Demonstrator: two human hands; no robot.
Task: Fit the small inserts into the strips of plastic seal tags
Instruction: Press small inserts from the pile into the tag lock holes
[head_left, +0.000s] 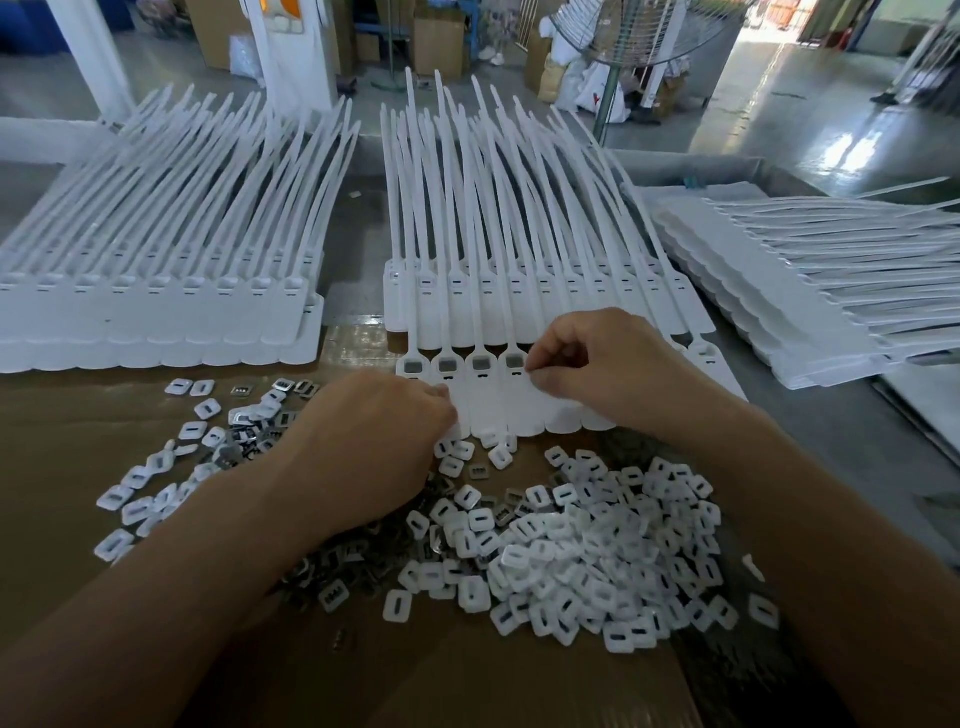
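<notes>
At 9 o'clock a stack of seal tags (156, 312) lies on the worktop (47, 441), and loose inserts (150, 499) are scattered below it. The left hand (363, 441) rests near the centre. Its fingers curl down at the left edge of the strip (488, 400), but I cannot tell if they grip it. This strip lies at the centre, just before a second stack (519, 270) at 12 o'clock. Four of its heads carry grey inserts (447, 365). The right hand (597, 364) brings thumb and forefinger together on the next head; what they pinch is hidden. A pile of inserts (597, 561) lies at 5 o'clock, a third stack (779, 301) at 3 o'clock.
</notes>
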